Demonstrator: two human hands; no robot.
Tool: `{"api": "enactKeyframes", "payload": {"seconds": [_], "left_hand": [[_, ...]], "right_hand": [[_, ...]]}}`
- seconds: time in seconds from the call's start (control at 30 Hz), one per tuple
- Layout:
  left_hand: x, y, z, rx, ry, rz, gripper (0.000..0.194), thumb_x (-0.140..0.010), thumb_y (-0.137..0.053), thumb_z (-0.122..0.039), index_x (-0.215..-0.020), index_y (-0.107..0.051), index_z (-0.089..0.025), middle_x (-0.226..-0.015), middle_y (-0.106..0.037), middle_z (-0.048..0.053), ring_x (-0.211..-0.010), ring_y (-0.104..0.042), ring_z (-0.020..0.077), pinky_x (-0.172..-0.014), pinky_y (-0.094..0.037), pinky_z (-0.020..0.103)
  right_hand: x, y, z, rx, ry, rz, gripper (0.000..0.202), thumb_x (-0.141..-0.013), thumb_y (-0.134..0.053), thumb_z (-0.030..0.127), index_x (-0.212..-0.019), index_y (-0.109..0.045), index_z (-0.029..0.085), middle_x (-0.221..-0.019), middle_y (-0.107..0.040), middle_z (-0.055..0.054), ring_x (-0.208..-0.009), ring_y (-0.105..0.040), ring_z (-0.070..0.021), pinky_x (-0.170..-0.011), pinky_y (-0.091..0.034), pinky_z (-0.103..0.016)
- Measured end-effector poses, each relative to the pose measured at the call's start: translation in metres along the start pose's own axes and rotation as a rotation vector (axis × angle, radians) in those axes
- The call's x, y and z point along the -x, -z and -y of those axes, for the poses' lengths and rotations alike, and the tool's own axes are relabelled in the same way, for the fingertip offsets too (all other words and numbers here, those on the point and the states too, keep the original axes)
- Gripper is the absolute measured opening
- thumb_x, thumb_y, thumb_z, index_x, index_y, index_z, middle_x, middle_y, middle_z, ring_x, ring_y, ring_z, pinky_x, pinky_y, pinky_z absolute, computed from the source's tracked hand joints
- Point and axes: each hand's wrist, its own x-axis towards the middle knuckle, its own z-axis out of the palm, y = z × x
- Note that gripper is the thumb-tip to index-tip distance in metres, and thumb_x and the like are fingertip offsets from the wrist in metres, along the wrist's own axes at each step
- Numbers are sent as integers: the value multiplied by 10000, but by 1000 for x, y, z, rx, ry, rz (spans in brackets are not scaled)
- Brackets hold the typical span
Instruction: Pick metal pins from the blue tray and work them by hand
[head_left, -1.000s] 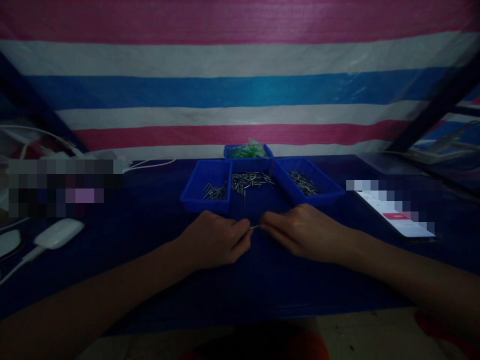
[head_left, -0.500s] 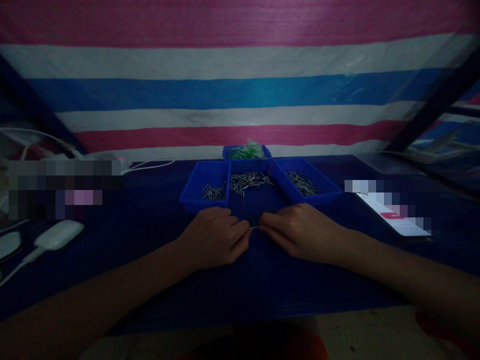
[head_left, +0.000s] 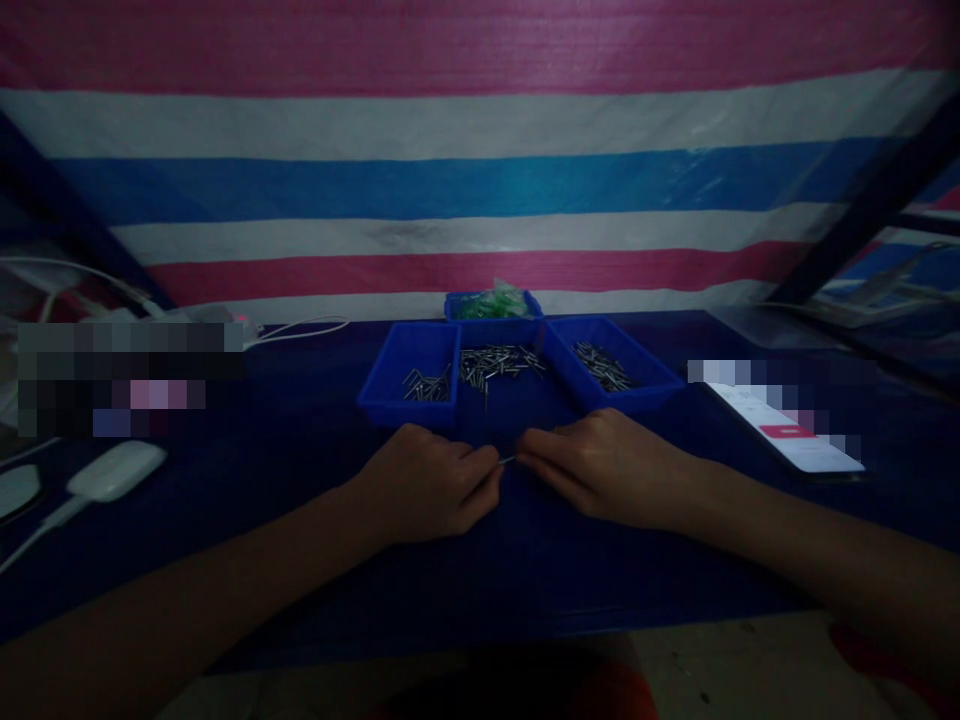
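Left hand and right hand pinch opposite ends of a thin metal pin at the blue table, nearer than a loose metal pile, where a slackened hold could drop it.

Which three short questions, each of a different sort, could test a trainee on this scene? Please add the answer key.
1. What do the left hand and the right hand hold between them?
2. True or false: metal pins lie between the left tray and the right tray.
3. Where is the green plastic? A) left tray B) right tray C) rear tray

Key:
1. A thin metallic-looking piece.
2. True.
3. C.
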Motion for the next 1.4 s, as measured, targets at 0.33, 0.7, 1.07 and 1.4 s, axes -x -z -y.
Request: {"api": "enactKeyframes", "payload": {"seconds": [0.33, 0.7, 1.07, 1.4], "left_hand": [[-2, 0, 2, 17, 23, 71, 252, -859, -356, -262, -674, -500, -169, -499, -567, -23, -416, -524, 115, -382, -273, 211], [-3, 0, 6, -24, 64, 115, 216, -871, -382, -289, -740, -500, -165, -580, -570, -22, -494, -545, 111, -428, -319, 207], [-5, 1, 4, 17, 100, 84, 154, -844, -402, -263, -756, -490, -173, -594, -564, -30, -514, -538, 115, -447, -324, 215], [-3, -2, 7, 23, 151, 86, 130, -853, -403, -273, -820, -475, -170, -644, -596, -21, -550, -568, 122, -464, -350, 212]], "right_hand": [[-2, -7, -5, 7, 6, 4, 217, -902, -320, 272, -830, -494, 163, -597, -568, -6, -498, -511, -103, -475, -277, -223], [-4, -13, -10, -18, 11, -113, 187, -883, -367, 237, -782, -503, 158, -667, -535, -8, -573, -492, -105, -543, -334, -227], [-3, -11, -9, 22, -13, -122, 111, -856, -403, 202, -778, -474, 165, -675, -521, -7, -585, -485, -114, -549, -338, -225], [-3, -10, -9, -8, -19, -73, 108, -852, -389, 202, -835, -487, 158, -709, -537, -19, -606, -500, -117, -568, -353, -223]]}}
